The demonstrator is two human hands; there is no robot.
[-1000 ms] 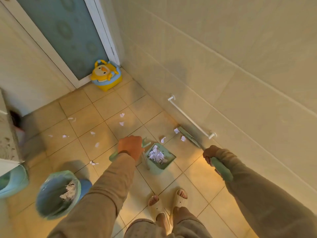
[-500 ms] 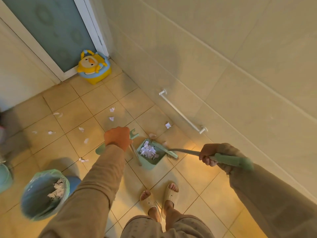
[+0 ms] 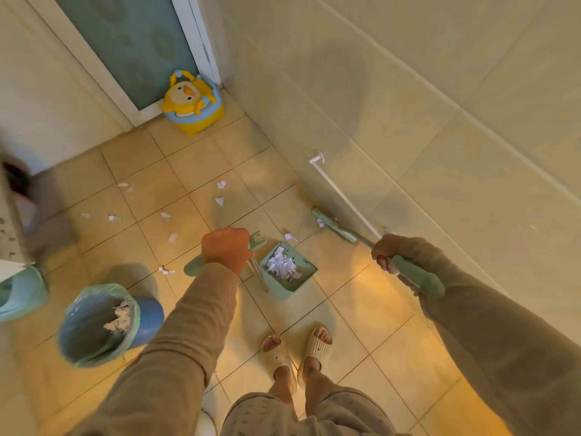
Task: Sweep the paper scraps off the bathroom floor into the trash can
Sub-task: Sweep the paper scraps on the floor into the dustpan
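The handle of a green dustpan (image 3: 287,272) is held by the left hand (image 3: 227,249), with the fingers wrapped fully around it. The dustpan is resting on the tiled floor (image 3: 361,309), just ahead of the person's feet in pale slippers (image 3: 297,347), and a heap of white paper scraps (image 3: 283,266) is seen inside it. The green handle of a broom (image 3: 334,226) is gripped by the right hand (image 3: 386,253), the fingers closed tightly on it. The broom head is placed on the floor close to the wall, under a white rail (image 3: 344,196), and one small scrap is lying against it. The broom head and the dustpan are apart, and one scrap (image 3: 290,236) is lying between them.

More loose scraps (image 3: 220,192) are scattered over the tiles further away, to the left and ahead of the dustpan. A blue trash can (image 3: 103,325) lined with a green bag is standing on the floor at the lower left, and some paper is already seen in it. A yellow duck-shaped potty (image 3: 192,103) is standing in the far corner, beside the door (image 3: 132,42).
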